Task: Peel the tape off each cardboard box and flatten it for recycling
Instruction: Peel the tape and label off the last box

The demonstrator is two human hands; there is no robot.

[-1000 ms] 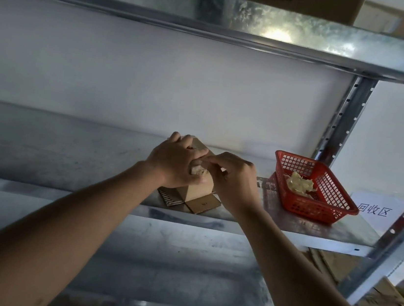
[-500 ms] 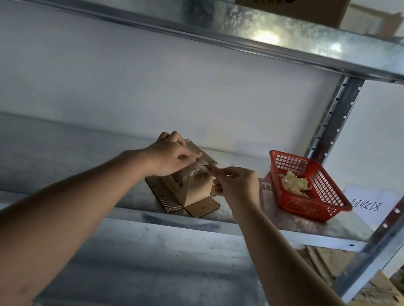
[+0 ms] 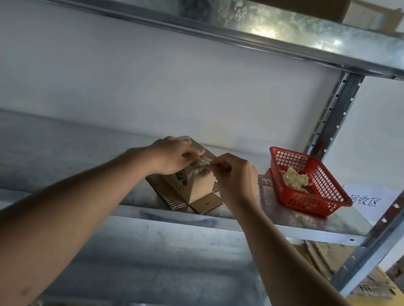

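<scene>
Your left hand point(image 3: 172, 155) rests on the box point(image 3: 192, 182) on the shelf point(image 3: 66, 160); your right hand point(image 3: 235, 177) pinches tape point(image 3: 203, 166). A red basket point(image 3: 307, 200) sits nearby.

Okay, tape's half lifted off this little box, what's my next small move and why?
Probably keep pulling the tape rightward with the right hand while the left hand steadies the box: the strip looks only partly lifted, and the red basket already holding tape scraps sits just right.
</scene>
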